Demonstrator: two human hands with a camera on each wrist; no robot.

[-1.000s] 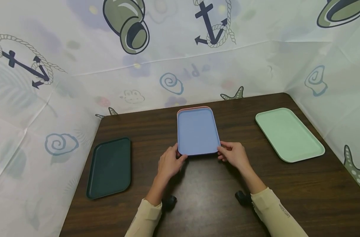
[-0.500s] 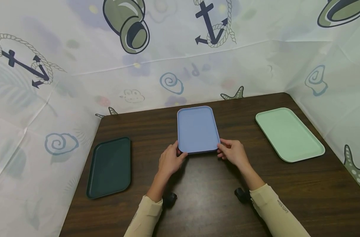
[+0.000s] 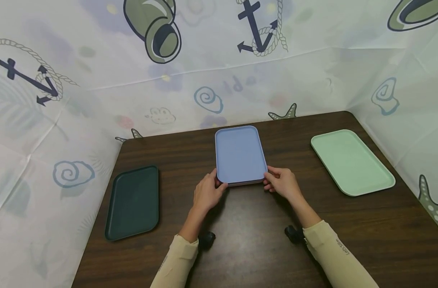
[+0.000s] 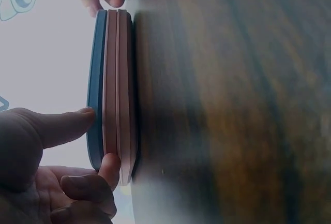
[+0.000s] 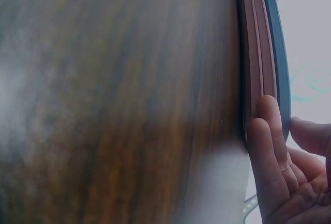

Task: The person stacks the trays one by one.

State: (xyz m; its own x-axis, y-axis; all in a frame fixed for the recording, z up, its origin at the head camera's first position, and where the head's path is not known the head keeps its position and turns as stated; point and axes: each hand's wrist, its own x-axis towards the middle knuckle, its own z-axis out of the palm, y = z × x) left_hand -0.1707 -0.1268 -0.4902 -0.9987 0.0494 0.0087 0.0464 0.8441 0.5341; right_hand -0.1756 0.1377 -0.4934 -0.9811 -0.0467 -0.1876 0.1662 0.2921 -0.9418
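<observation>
Both near corners of the blue tray [image 3: 240,155] are in a person's grip, the left hand [image 3: 206,193] at one and the right hand [image 3: 284,184] at the other. Each is partly closed, thumb to the blue rim and fingers bent about the corner. The wrist views also show fingertips against the pink edges [image 4: 111,79] directly beneath; whether these belong to one tray or two is hard to tell. A dark line runs below the pink, perhaps only shadow.

The blue tray sits flat on top of this stack, near the far middle of the surface [image 3: 247,248]. From above it covers the pink almost wholly, just a thin strip showing along the near side. Well apart from it lie the dark green tray [image 3: 133,204] on the left and the pale green tray [image 3: 353,163] on the right, neither one touched.

The step in hand looks like squaring the blue tray over the pink. The next move probably calls for light, even pressure at both corners until the rims line up, then for letting go with both hands together. Uneven pressure could twist the blue tray or drag the pink along.
</observation>
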